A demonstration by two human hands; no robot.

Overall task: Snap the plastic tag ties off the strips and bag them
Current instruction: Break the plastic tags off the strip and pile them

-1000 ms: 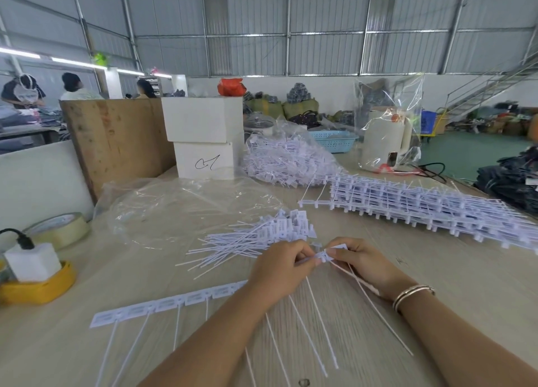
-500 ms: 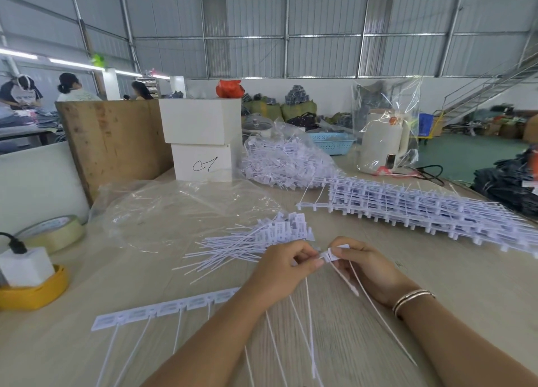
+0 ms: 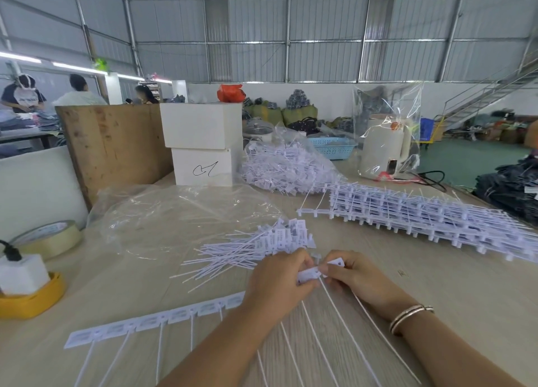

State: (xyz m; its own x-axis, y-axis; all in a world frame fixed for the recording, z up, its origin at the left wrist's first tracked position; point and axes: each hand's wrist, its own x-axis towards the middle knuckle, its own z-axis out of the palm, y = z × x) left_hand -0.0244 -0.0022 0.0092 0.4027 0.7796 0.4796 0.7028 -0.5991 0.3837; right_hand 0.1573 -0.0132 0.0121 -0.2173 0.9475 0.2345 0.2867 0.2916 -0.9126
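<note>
White strip, left hand, right hand pinching

light: bright, even, daylight-like | source: tube lamps upper left | shadows: faint on tabletop | glare: clear plastic bag sheen | blur: slight at hands | distortion: wide-angle bowing at edges

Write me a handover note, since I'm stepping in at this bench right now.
Left hand grips the white plastic tag strip; right hand pinches its end tag, mid-snap.
Done: loose pile of snapped white ties on the wooden table; one filled clear bag further back.
Left: this strip, the stack of white strips, then bagging into the empty clear plastic bag.
</note>
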